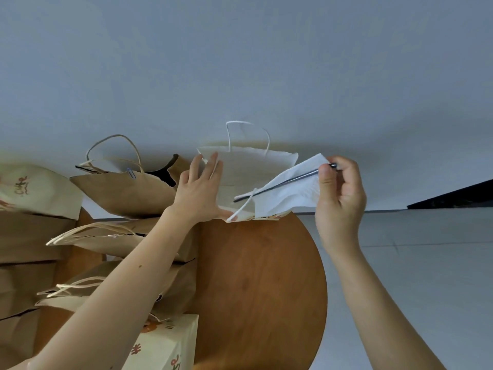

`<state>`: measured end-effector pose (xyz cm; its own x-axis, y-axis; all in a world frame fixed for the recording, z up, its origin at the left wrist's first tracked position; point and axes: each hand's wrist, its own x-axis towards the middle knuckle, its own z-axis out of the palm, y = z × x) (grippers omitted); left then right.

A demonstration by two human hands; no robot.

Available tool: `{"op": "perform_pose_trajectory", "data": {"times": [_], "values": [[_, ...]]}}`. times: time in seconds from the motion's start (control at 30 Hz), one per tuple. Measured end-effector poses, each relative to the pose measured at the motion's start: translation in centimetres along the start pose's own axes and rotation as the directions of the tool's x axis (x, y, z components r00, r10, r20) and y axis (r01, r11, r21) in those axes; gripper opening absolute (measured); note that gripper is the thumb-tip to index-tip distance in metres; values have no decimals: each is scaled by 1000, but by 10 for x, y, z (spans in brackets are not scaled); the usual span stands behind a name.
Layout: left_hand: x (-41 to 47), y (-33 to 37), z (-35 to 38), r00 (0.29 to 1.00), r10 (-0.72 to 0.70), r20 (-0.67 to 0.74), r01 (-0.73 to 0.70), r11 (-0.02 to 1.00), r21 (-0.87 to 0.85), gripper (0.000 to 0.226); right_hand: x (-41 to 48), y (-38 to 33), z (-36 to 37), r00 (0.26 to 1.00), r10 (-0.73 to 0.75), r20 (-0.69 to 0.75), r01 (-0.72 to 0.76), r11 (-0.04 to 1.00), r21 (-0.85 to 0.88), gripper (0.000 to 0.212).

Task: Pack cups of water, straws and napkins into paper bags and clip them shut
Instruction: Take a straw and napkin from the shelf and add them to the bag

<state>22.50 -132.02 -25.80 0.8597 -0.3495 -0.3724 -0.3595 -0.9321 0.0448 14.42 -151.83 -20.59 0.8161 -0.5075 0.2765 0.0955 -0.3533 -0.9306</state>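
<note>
I see a plain grey wall point(240, 62) and a pale tiled floor point(426, 263) past the round wooden surface's point(253, 276) right edge.

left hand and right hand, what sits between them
Head view: the white bag the left hand touches, plus the napkin and straw the right hand pinches.

Round wooden counter point(261, 284), its right half bare brown wood. At the far edge stands a white bag point(248, 166), mouth open, handles up. Just left of it, a brown bag point(125, 193) with a paper clip point(131, 173) on its top. More brown bags point(106, 240) crowd the left side, handles pointing left. A cream printed bag point(165, 345) sits at the near edge, another printed one point(34, 188) far left.
</note>
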Motion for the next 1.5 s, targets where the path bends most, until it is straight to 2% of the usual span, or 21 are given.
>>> {"op": "perform_pose_trajectory", "data": {"times": [0.1, 0.23, 0.4, 0.5, 0.57, 0.67, 0.73, 0.87, 1.1, 1.23, 1.4, 1.5], "values": [[-5, -1, 3, 1000, 9, -5, -9, 1000, -4, 130, 9, 3, 15, 984, 85, 154, -84, 996, -16, 13], [-11, -3, 7, 999, 9, -37, -11, 998, -63, 140, 28, 12, 40, 968, 168, 185, -164, 986, -34, 10], [-15, -3, 15, 996, -26, -83, 16, 993, -119, 129, 41, 20, 61, 958, 174, 228, -153, 983, -105, 12], [-15, -4, 14, 996, -50, -71, 39, 988, -147, 124, 33, 20, 64, 971, 79, 225, -55, 992, -111, 10], [-14, -5, 13, 994, -67, -82, 49, 977, -208, 121, 20, 21, 63, 969, -63, 240, 95, 988, -123, 9], [-10, -8, 11, 989, -106, -103, 66, 941, -331, 115, -1, 32, 60, 919, -251, 304, 310, 937, -164, 13], [-8, -9, 10, 987, -125, -102, 74, 914, -400, 110, -10, 42, 60, 891, -273, 363, 346, 926, -153, 15], [-5, -10, 9, 988, -115, -99, 65, 908, -413, 105, -18, 52, 69, 877, -246, 413, 329, 934, -142, 12], [-2, -14, 8, 987, -122, -106, 65, 901, -429, 104, -19, 55, 81, 886, -111, 449, 211, 961, -179, 30], [-1, -16, 8, 989, -108, -105, 50, 895, -444, 101, -20, 52, 77, 886, -83, 457, 185, 965, -185, 32], [-3, -17, 3, 988, -68, -137, -11, 861, -508, 81, -22, 41, 69, 893, -81, 443, 178, 967, -183, 29], [-8, -20, -4, 977, -53, -208, -70, 838, -540, 69, -26, 31, 62, 892, -95, 443, 204, 957, -206, 28]]}}
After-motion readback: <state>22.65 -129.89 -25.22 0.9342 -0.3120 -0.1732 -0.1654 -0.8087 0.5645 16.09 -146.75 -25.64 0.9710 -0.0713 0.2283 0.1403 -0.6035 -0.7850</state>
